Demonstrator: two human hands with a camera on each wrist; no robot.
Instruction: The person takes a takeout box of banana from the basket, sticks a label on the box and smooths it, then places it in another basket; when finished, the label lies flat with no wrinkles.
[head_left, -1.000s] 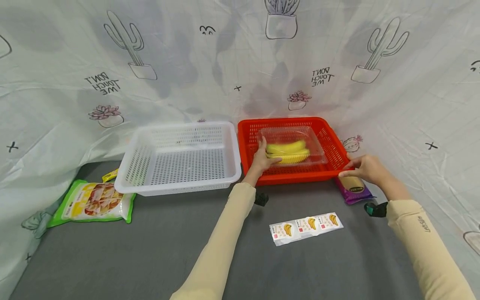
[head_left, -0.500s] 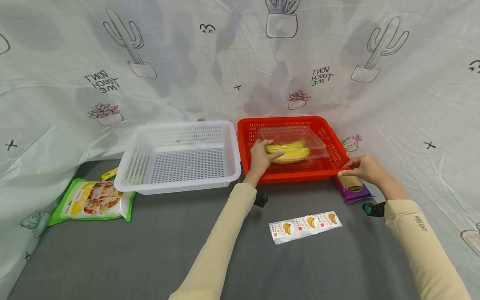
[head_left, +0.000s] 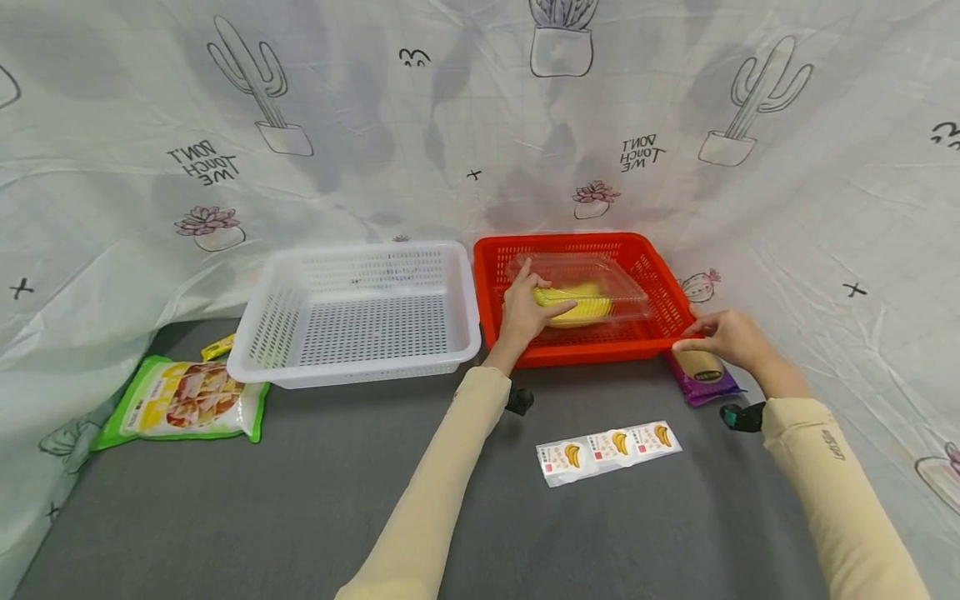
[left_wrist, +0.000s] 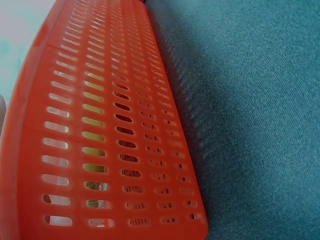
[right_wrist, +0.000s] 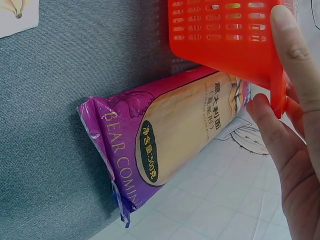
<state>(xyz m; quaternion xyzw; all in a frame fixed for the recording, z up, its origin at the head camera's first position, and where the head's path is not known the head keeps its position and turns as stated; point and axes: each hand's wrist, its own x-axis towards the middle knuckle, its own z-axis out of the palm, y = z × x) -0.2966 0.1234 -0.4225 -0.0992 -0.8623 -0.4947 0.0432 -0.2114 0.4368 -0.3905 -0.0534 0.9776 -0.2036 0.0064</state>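
A red slotted basket [head_left: 592, 353] stands at the back right of the table in the head view. Inside it lies a clear plastic container [head_left: 626, 300] with yellow bananas [head_left: 588, 307] showing through. My left hand [head_left: 522, 312] reaches over the basket's front and grips the container's left end, thumb along the near side and fingers toward the far side. In the left wrist view, mostly the basket's wall [left_wrist: 75, 120] shows, with yellow behind its slots. My right hand [right_wrist: 300, 115] pinches the rim at the basket's front right corner, thumb on one side and fingertips on the other.
A purple pasta packet [right_wrist: 175, 125] lies beside the basket's right corner. Banana-printed stickers [head_left: 609, 453] lie in front. To the left are a white basket [head_left: 390, 363], a green-edged food bag [head_left: 187, 400] and a small yellow packet [head_left: 217, 347]. A patterned sheet [head_left: 337, 183] hangs behind.
My left hand has shifted its fingers on the container's left end, and the container has moved and tilted slightly. My right hand has stayed at the red basket's rim.
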